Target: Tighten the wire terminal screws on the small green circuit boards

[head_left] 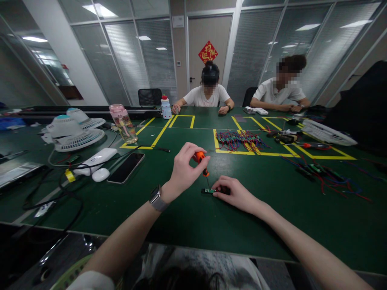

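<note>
Mid-screw: left hand (184, 167) grips screwdriver (200, 159) — tip down on board (208, 191) (right hand (234, 194) pins it). Next needs steady vertical pressure.

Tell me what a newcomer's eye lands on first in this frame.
At the centre, the left hand grips an orange-handled screwdriver upright, its tip down on a small green circuit board that the right hand pins to the green table. Behind, a heap of wired boards lies in a yellow-taped square.
</note>
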`<state>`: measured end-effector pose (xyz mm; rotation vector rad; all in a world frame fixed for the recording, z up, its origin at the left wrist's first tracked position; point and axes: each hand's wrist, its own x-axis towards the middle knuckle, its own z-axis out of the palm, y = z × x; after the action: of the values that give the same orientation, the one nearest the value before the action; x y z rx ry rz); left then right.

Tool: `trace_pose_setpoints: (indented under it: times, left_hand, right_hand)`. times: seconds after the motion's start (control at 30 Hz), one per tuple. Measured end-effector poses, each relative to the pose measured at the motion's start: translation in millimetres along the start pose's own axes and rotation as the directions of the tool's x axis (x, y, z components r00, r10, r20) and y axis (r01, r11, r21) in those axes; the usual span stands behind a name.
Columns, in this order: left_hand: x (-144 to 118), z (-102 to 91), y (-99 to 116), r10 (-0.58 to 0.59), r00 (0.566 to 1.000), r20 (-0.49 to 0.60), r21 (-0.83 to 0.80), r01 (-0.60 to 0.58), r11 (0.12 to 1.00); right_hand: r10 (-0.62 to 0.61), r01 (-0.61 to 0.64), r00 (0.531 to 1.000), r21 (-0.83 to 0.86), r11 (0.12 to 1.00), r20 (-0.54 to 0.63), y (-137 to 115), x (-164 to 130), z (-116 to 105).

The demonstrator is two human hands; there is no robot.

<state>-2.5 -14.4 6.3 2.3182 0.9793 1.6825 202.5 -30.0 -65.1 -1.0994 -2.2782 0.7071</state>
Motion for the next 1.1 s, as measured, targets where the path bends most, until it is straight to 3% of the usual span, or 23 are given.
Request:
trace_pose_setpoints:
  times: [0.2, 0.4, 1.1]
  left_hand:
    - [-1.0, -0.4, -0.5, 0.013, 1.0, 0.029, -0.003, -0.013, 1.0]
    - [-1.9, -1.5, -1.1, -0.013, 0.995, 0.104, -0.112, 0.024, 0.993]
    - [-2.3, 2.9, 0.4, -0.02, 0.999, -0.04, -0.018, 0.019, 1.0]
  right_hand:
    - [-0.014, 0.014, 1.0, -0.001, 1.0, -0.008, 2.1, -0.3, 0.6]
    - [-0.002, 0.002, 1.0, 0.001, 1.0, -0.008, 0.3, -0.8, 0.2]
    - [0.0, 0.001, 1.0, 0.015, 1.0, -0.008, 1.2, -0.6, 0.5]
